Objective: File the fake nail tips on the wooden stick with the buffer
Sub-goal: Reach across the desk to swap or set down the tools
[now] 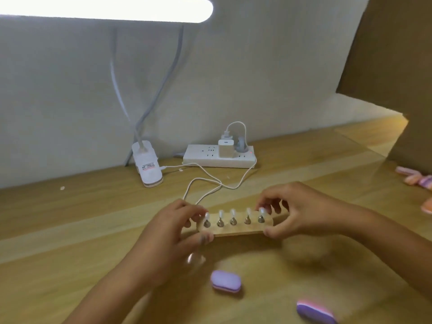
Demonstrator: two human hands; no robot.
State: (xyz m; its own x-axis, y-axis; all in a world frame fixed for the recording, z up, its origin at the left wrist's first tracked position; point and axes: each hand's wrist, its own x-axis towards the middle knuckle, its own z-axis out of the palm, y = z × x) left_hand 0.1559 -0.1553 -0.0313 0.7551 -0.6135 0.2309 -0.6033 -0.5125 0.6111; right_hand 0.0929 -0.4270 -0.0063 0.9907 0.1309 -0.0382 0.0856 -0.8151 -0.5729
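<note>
Where the desk (70, 230) lies nearest my view, I see two purple buffers: one (316, 312) at the lower right edge, the other (225, 281) just beyond it, both lying flat and touched by neither hand. Past them, the wooden stick (236, 228) is held above the desk by both ends. My left hand (170, 232) pinches its left end, thumb under the front edge and fingers curled over the top; my right hand (297, 213) clasps the right end in the same way, its fingertips touching the rightmost nail tip. Five pale nail tips (232, 212) stand upright in a row on small metal holders along the stick. Farther back, a white cable (210, 183) loops across the desk to a charger (225, 148) plugged into a white power strip (218, 157), with a white lamp clip (147, 164) to its left. More pink and purple buffers (416, 178) lie at the far right. The lamp bar (105, 7) glows overhead.
</note>
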